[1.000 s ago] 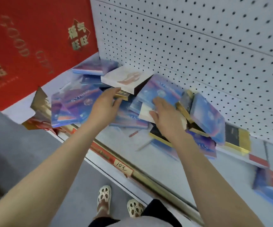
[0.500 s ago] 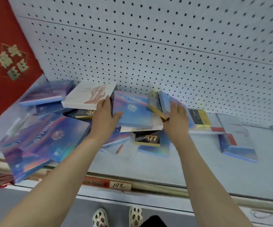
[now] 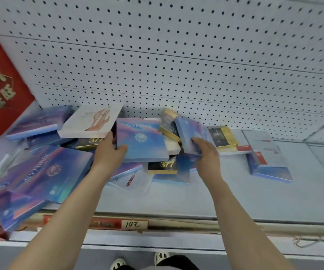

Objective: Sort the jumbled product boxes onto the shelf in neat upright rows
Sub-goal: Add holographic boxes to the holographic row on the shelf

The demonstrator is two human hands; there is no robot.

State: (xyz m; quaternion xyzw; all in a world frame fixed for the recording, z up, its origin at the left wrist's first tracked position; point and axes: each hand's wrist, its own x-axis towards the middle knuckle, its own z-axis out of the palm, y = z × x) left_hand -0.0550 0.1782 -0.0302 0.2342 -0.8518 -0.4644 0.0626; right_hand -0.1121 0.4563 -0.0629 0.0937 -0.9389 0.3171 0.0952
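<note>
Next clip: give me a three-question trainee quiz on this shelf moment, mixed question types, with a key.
1. True or false: the left hand grips the blue SYRINX box by its left edge.
2. Which box does the right hand hold? A) the white box B) a tilted blue box C) the 377 box
3. Fill in: the price tag on the shelf edge reads ___.

Key: 1 true; 2 B; 3 102.
</note>
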